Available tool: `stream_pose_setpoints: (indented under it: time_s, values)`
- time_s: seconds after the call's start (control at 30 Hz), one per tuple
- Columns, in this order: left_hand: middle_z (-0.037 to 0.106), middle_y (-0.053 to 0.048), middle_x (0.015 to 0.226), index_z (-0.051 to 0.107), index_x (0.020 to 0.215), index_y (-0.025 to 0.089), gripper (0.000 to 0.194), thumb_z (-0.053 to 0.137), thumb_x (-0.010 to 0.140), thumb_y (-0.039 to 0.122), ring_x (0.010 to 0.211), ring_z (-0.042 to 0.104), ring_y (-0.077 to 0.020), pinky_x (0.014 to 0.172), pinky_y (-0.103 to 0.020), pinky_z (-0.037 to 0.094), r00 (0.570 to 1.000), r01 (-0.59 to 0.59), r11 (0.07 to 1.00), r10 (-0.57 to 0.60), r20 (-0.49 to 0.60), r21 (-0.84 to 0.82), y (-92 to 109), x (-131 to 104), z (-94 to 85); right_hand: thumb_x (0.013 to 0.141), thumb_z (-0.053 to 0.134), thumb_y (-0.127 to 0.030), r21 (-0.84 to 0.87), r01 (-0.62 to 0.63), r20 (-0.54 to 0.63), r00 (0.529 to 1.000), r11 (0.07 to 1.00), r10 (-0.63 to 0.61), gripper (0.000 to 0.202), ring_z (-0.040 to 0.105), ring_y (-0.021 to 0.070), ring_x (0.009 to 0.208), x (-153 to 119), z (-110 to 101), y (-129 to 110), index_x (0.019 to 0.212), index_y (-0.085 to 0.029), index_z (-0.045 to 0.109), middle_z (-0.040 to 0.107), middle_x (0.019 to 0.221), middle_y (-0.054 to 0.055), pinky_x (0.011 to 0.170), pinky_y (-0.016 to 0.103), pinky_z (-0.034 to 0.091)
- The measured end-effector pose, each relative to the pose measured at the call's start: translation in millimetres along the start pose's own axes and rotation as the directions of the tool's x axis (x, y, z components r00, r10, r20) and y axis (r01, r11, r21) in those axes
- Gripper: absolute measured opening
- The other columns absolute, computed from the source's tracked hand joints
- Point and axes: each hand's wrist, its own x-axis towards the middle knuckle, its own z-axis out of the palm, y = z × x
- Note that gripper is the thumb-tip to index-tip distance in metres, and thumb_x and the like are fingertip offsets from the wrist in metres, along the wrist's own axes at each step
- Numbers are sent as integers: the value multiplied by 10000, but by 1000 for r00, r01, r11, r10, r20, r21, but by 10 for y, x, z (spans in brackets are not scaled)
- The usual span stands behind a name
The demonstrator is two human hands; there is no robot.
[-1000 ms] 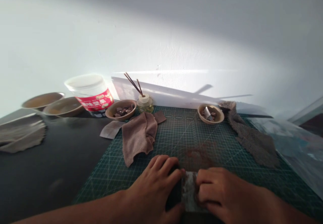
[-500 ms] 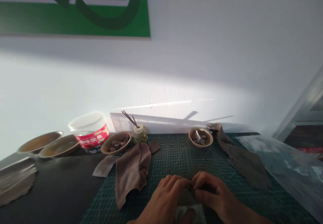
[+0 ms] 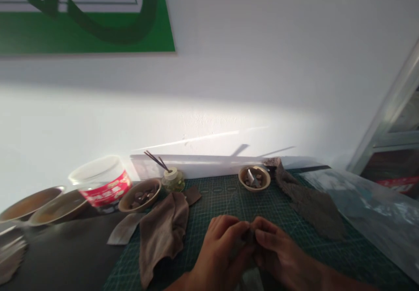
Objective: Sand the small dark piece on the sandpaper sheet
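Note:
Above the front of a green gridded cutting mat (image 3: 214, 206), my left hand (image 3: 216, 251) and my right hand (image 3: 283, 251) meet fingertip to fingertip. Both are closed in a pinch. Between them is something small and dark, mostly hidden by the fingers, and I cannot make out its kind. A pale, clear-looking piece (image 3: 251, 280) shows beneath the hands at the lower edge. To the left of my left hand lies a brown piece of soft leather or cloth (image 3: 165, 234), partly crumpled.
A bowl of brown pieces (image 3: 123, 204) and a reed diffuser (image 3: 173, 181) stand back left, beside a red-labelled plastic tub (image 3: 106, 188). Another bowl (image 3: 254, 189) holds scraps and a metal-looking piece. Grey-brown fuzzy material (image 3: 314, 210) and clear plastic sheeting (image 3: 369, 212) lie right.
The view has turned slightly to the right, so the background sits farther left. My hands remain together, with the fingers of my left hand curled in more and my left thumb now beneath the pinch.

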Motion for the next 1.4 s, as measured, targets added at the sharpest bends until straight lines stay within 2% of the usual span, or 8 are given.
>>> stream_pose_setpoints:
  time_s: [0.13,0.3,0.43,0.57,0.9,1.03,1.2,1.4]
  values:
    - [669,-66,1061,585,1284,263,342,550,954,179,933,653,-202,839,-359,556,996,-21,999,23,89,-25,28,15,-84,839,824,-461,-25,-35,-1,999,999,35,364,542,80,619,-28,50,-22,863,-177,598,576,741,-42,605,198,415]
    - [678,-75,1139,531,1390,271,467,502,945,134,1001,659,-209,874,-363,540,986,-63,996,72,152,-64,41,63,-130,792,881,-335,5,-52,-2,999,999,52,327,604,81,645,-23,56,-39,875,-167,613,629,750,-39,643,194,453]
    - [694,-58,1144,576,1332,257,390,564,963,134,1004,656,-192,887,-346,517,991,-102,993,107,84,-68,32,64,-128,793,877,-281,64,-60,-18,998,996,61,298,623,76,615,-21,29,-31,846,-162,609,639,720,-44,610,178,449]
    - [709,-42,1138,627,1267,261,309,571,993,130,985,659,-173,866,-339,490,988,-157,988,156,-11,-7,25,52,-123,814,860,-299,79,-59,6,998,995,59,324,621,76,562,-24,-8,-8,790,-167,564,609,669,-57,528,165,406]
    - [740,-8,1021,656,1008,250,145,550,1009,151,857,677,-142,834,-329,467,975,-197,980,198,-101,21,79,88,-150,822,850,-297,70,-85,38,996,994,82,356,618,76,606,-44,-24,-13,776,-176,519,640,800,-33,558,176,435]
    - [728,-3,1034,593,940,228,111,556,1008,148,875,680,-130,870,-334,455,975,-199,980,196,-104,-18,74,75,-140,822,851,-314,57,-111,45,993,992,109,372,628,76,601,-54,-15,-38,782,-175,509,665,843,-15,551,174,432]
    - [729,-17,1033,568,968,236,57,582,1005,196,884,684,-144,864,-338,475,979,-193,981,190,-80,-35,59,59,-150,818,853,-291,75,-109,60,993,991,105,360,637,85,598,-57,-10,-44,783,-177,514,665,810,-25,544,178,436]
    - [724,-23,1036,562,965,234,77,599,977,168,894,676,-156,870,-341,482,981,-187,981,184,-68,-45,48,37,-148,823,850,-305,66,-112,77,991,992,107,354,642,89,604,-56,6,-48,795,-177,521,673,827,-22,534,178,430]
